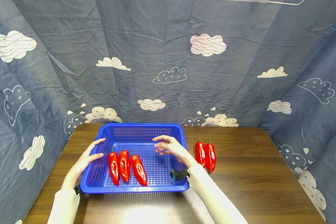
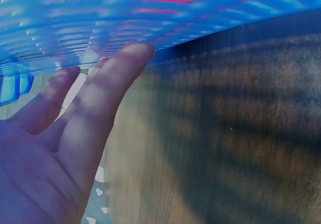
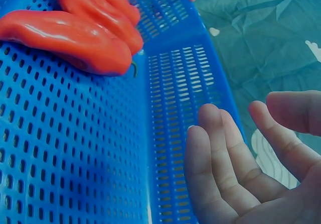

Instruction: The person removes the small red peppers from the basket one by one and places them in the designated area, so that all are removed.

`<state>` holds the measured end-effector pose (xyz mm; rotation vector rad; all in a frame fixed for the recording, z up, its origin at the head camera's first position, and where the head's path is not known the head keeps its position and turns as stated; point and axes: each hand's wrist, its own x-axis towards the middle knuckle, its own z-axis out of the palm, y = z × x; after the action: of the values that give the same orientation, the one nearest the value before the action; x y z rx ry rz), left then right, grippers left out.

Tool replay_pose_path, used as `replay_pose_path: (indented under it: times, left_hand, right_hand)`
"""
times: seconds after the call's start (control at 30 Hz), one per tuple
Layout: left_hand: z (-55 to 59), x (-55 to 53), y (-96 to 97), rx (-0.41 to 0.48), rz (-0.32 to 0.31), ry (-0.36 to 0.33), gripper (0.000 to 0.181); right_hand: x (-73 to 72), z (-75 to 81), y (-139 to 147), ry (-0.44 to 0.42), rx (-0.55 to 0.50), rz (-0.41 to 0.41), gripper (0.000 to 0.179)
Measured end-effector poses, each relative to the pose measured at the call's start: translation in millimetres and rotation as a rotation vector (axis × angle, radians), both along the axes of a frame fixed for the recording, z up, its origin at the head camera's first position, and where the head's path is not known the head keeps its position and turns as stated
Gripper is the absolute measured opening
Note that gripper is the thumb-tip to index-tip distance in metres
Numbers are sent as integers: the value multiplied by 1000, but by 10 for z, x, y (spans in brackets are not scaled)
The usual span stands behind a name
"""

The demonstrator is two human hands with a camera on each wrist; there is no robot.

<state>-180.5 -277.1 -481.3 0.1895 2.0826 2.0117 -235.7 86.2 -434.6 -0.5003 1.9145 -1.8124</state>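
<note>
A blue perforated plastic basket (image 1: 148, 189) stands on the table. Three glossy red peppers (image 1: 124, 166) lie side by side in its left half. At the left wall my left hand (image 1: 82, 161) holds the basket: thumb and a finger reach over the rim, while other fingers (image 2: 108, 91) touch the wall's outside in the left wrist view. My right hand (image 1: 172, 147) hovers over the basket's right part, fingers slightly bent and apart, with nothing in it. To the right of those peppers (image 3: 70, 38) in the basket, two more red peppers (image 1: 210, 158) lie on the table, outside the basket.
The brown wooden table (image 1: 249, 174) extends to the right of the loose peppers. Behind it hangs a dark blue-grey curtain (image 1: 145, 84) printed with clouds. A black strap (image 1: 180, 175) sits on my right wrist, close to the basket's right wall.
</note>
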Motion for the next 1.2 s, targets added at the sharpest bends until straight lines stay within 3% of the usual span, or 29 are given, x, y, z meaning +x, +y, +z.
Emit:
replay_pose_path:
  times: [0.6,1.2]
  left_hand:
    - [18,13,19,17,-13,19,56]
    - [10,-1,0,-1,-11,5,57]
  right_hand:
    - [6,-62,-216,-54,93,28,38]
    - [-5,-88,-402,-31,153,62,38]
